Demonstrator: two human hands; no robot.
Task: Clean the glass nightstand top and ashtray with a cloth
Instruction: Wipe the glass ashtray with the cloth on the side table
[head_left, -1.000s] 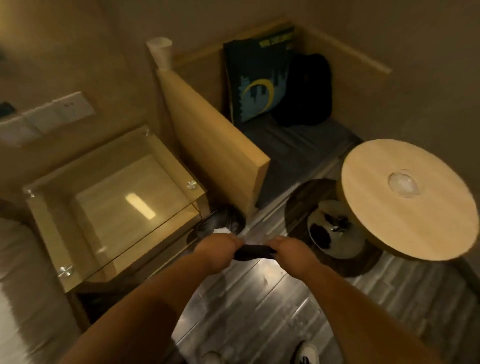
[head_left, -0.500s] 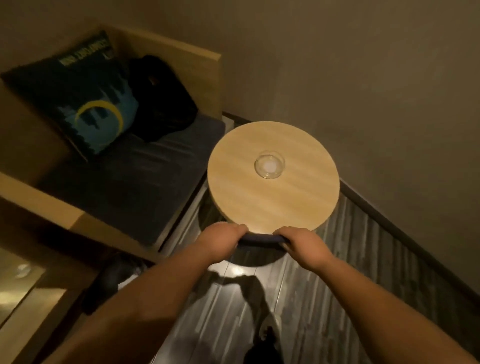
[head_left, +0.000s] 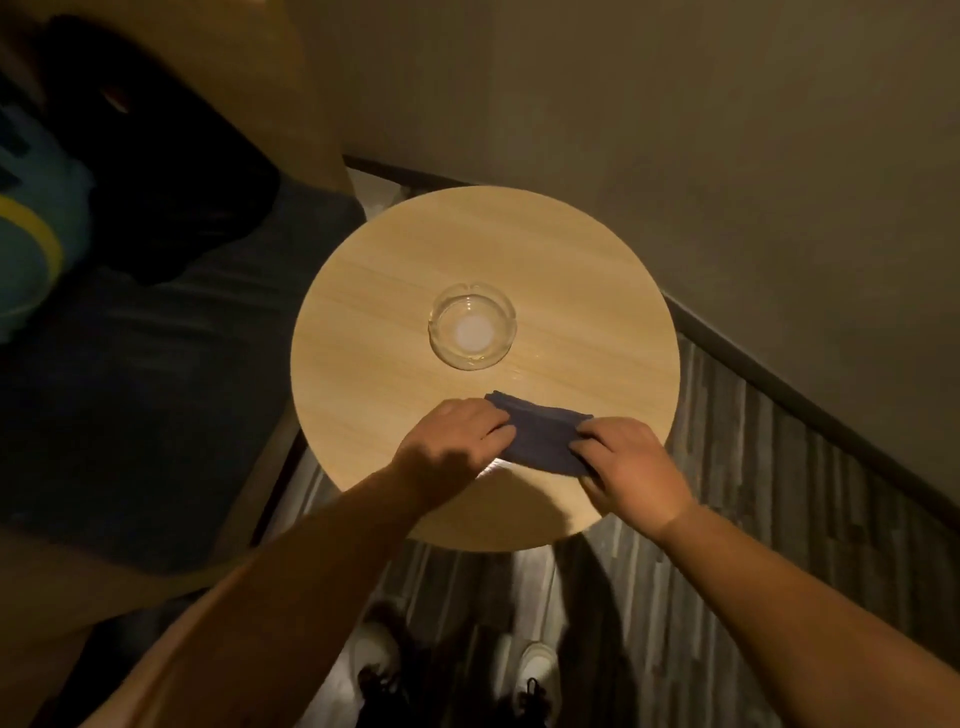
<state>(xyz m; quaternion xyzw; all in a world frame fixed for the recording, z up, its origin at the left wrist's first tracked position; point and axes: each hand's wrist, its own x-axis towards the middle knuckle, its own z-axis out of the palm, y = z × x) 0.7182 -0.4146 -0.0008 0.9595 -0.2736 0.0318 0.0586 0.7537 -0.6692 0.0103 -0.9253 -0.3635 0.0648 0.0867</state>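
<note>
A clear glass ashtray stands at the middle of a round wooden table. A dark blue folded cloth is stretched between my hands over the near part of the table top, just below the ashtray. My left hand pinches the cloth's left end and my right hand pinches its right end. The glass nightstand is out of view.
A dark cushioned bench with a black bag and a blue patterned pillow lies to the left. The wall and dark skirting run behind and right of the table. My shoes stand on the striped floor.
The view swung from the glass nightstand to the round table and closed in on it. Both hands carried the cloth forward, from in front of the table edge to over its top.
</note>
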